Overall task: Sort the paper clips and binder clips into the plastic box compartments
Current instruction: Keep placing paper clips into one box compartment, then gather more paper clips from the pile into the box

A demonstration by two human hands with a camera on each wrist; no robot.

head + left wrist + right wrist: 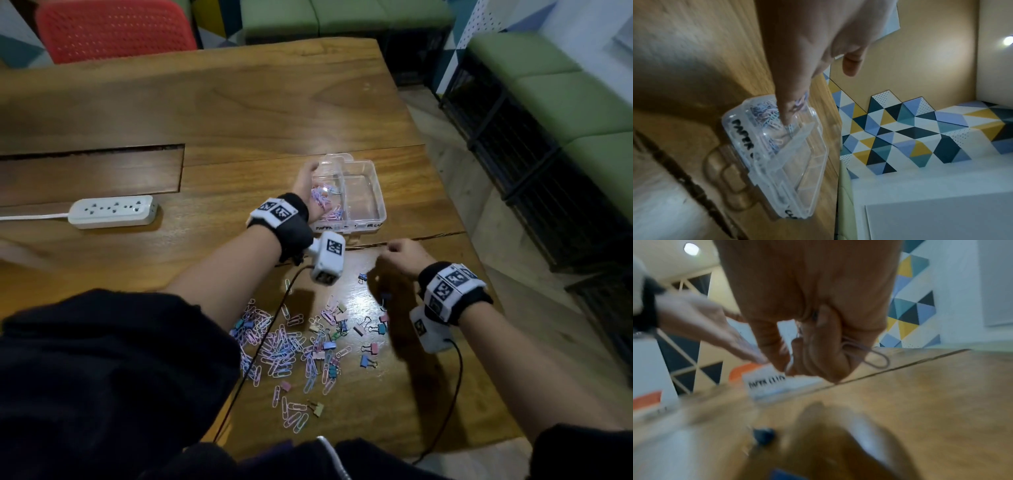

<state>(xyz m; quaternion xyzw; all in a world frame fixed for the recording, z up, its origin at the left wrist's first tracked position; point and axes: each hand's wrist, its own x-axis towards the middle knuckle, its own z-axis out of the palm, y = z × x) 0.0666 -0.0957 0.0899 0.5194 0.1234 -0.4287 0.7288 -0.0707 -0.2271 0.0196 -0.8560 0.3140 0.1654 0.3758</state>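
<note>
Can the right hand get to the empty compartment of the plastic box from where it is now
Probably yes. The right hand hangs just short of the plastic box, whose right compartment is open-topped and looks empty; the left hand is over the left one only.

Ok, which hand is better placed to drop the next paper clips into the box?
Probably the left. The left hand is already over the plastic box, fingers reaching into the compartment holding paper clips. The right hand pinches a paper clip but sits short of the box.

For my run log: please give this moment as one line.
left hand: over paper-clip compartment | right hand: holds paper clip | other compartment: empty
</note>
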